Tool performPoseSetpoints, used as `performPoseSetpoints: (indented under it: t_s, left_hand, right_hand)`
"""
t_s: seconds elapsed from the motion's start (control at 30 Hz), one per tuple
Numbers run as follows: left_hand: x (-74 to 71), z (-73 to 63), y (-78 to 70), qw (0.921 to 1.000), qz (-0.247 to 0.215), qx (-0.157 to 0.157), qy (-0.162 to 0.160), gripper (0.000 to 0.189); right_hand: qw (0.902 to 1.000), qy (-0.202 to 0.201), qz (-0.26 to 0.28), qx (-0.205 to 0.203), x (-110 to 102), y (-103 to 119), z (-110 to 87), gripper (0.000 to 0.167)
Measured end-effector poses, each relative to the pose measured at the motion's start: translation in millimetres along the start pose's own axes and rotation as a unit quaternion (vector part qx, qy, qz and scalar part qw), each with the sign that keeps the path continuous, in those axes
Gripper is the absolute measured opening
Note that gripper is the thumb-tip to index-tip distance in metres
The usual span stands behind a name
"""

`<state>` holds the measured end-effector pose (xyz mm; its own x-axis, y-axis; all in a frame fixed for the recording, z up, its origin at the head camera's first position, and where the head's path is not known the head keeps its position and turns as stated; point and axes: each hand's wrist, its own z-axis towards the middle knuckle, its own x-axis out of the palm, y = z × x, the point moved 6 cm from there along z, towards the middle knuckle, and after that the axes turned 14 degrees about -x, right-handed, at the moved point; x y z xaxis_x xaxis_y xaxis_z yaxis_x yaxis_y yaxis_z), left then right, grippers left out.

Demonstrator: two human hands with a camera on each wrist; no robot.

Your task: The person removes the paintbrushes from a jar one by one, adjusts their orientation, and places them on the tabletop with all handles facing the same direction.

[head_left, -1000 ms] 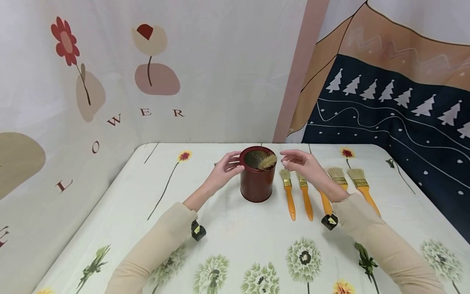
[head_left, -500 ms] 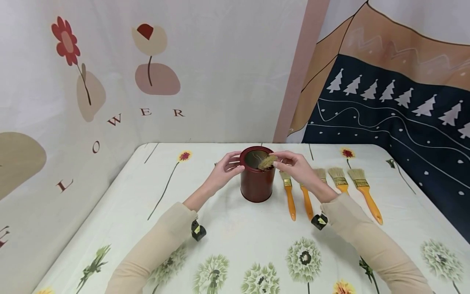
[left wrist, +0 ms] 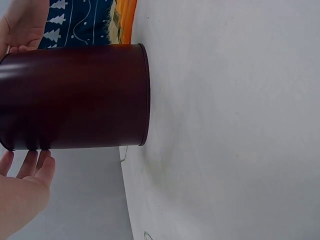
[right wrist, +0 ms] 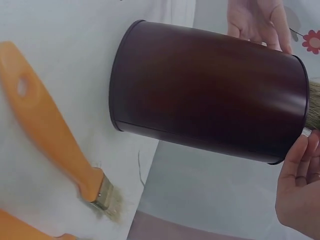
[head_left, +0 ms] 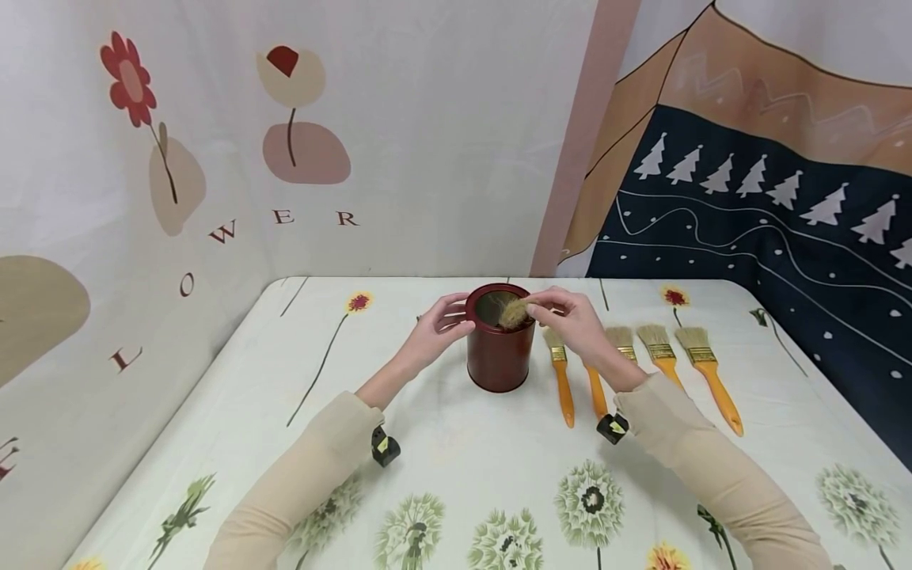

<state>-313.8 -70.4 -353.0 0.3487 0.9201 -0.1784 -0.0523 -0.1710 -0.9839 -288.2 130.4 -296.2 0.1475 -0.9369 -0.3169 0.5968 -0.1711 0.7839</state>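
A dark red can (head_left: 499, 360), its top uncovered, stands upright on the table. My left hand (head_left: 436, 326) holds its left side near the rim, thumb toward the front and fingers toward the back. Pale bristles of a paintbrush (head_left: 511, 314) stick out at the can's right rim; the brush's handle is hidden. My right hand (head_left: 566, 321) pinches this brush with thumb and fingers at the rim. In the right wrist view, the fingertips of my right hand (right wrist: 302, 185) are at a bit of silvery metal below the bristles (right wrist: 314, 107).
Several orange-handled paintbrushes lie in a row right of the can, among them one close by (head_left: 563, 388) and a wider one (head_left: 712, 380) at the far end. A flower-print cloth (head_left: 456, 475) covers the table. Printed hangings (head_left: 427, 119) rise behind it.
My right hand has moved left from beside the can to its rim and taken hold of the brush, whose bristles have shifted slightly. My left hand and the can have stayed in place.
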Motion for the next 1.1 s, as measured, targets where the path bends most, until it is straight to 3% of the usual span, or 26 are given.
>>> performPoseSetpoints:
  t_s: [0.5, 0.83, 0.93, 1.1]
  left_hand:
    - [-0.5, 1.3, 0.7, 1.0, 0.003, 0.002, -0.002, 0.051]
    - [4.9, -12.1, -19.4, 0.9999, 0.004, -0.009, 0.005, 0.051]
    - [4.7, -12.3, -18.9, 0.9999, 0.008, -0.012, 0.002, 0.051]
    - [1.4, -3.0, -5.5, 0.9999, 0.0, -0.012, 0.001, 0.051]
  right_hand:
    - [0.9936, -0.084, 0.031, -0.068, -28.2, 4.4, 3.8, 0.02]
    - [0.9721, -0.166, 0.111, -0.123, -56.8, 27.0, 6.1, 0.011]
    - [0.9656, -0.184, 0.126, -0.134, -64.5, 30.9, 5.9, 0.014]
    - [0.9584, -0.21, 0.133, -0.14, -75.5, 36.7, 4.7, 0.014]
